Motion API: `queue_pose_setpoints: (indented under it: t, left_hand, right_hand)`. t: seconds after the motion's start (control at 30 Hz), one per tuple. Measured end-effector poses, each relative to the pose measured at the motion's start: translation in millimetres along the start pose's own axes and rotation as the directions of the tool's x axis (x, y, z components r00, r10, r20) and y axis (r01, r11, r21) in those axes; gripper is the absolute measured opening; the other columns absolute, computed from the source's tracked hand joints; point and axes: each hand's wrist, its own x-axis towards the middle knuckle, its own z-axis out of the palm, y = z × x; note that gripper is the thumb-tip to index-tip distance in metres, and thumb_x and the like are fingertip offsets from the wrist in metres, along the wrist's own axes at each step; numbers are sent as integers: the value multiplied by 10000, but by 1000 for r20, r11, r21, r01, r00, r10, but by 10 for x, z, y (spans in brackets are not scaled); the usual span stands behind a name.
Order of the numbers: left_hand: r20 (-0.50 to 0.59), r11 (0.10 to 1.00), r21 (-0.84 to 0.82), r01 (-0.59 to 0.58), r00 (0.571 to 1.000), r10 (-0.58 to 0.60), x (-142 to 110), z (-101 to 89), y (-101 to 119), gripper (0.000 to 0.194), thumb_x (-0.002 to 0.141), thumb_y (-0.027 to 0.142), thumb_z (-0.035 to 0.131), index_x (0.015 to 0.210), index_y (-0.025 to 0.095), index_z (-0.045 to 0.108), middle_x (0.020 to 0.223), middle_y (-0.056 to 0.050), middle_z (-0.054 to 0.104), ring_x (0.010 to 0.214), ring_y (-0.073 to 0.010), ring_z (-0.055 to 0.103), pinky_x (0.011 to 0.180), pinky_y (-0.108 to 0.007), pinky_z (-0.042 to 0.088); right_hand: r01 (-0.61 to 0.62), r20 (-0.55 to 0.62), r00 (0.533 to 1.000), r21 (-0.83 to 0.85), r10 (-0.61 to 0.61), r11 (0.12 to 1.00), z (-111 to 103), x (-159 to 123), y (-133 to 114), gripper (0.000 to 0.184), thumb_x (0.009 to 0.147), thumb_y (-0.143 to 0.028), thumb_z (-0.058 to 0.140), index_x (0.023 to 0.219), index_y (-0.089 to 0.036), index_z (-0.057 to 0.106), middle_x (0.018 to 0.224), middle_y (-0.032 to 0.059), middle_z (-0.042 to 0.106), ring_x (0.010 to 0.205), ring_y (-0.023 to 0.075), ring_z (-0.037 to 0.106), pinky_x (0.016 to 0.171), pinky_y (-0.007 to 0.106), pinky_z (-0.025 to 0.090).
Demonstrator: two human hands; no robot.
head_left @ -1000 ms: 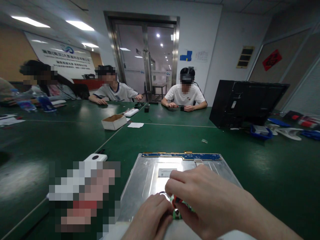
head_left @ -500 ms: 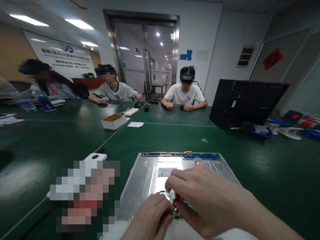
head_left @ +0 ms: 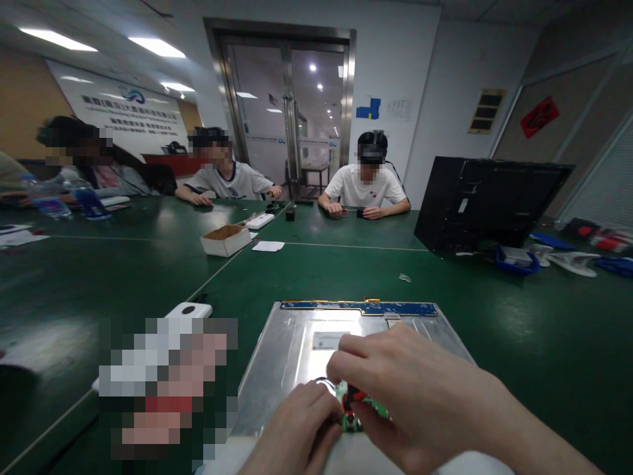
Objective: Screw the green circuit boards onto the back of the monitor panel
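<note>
A metal-backed display panel [head_left: 270,369] lies before me, with a blue circuit strip [head_left: 405,309] along its far edge. On its near part sits a green circuit board [head_left: 352,425], mostly covered by my hands. My right hand [head_left: 410,389] is closed around a small red-and-black tool that looks like a screwdriver [head_left: 352,397], held over the board. My left hand [head_left: 301,422] has its fingers curled together at the board's left side, beside the tool's lower end; what they pinch is hidden. A dark cable [head_left: 324,380] loops just above the left fingers.
Left of the panel lies a white device [head_left: 190,310], partly blurred out. Farther off are an open cardboard box [head_left: 226,243] and a paper [head_left: 268,246]. A black monitor [head_left: 489,204] and a blue tray [head_left: 517,264] stand at right. Several people sit across the green table [head_left: 341,270].
Both hands stay in nearly the same place. The red-and-black tool shows slightly turned between the right fingers.
</note>
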Motion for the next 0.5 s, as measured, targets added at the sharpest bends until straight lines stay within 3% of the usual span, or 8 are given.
queue_pose_setpoints:
  t: [0.17, 0.27, 0.5]
  left_hand:
    - [7, 1000, 1, -16, 1000, 16, 4, -13, 8, 154, 911, 129, 503, 983, 216, 608, 1034, -68, 674, 961, -226, 623, 923, -338, 514]
    - [-31, 1000, 5, -29, 999, 29, -6, 7, -15, 213, 891, 110, 506, 1028, 222, 625, 1060, -69, 681, 978, -231, 635, 888, -325, 525]
    - [-9, 999, -11, -34, 999, 34, -1, 39, -44, 148, 898, 134, 498, 962, 213, 606, 1024, -71, 675, 955, -228, 624, 922, -343, 519]
  right_hand:
    - [-27, -30, 999, -28, 26, 999, 19, 15, 5, 66, 881, -204, 552, 937, -211, 518, 895, -4, 655, 648, 136, 536, 488, 283, 227]
    - [-63, -47, 997, -63, 60, 996, 41, 21, 27, 80, 919, -275, 584, 925, -218, 529, 847, -15, 667, 633, 140, 536, 493, 293, 190]
    - [-15, -25, 1000, -28, 14, 1000, 22, 8, 14, 121, 848, -279, 606, 911, -211, 527, 880, -11, 647, 634, 134, 510, 480, 283, 221]
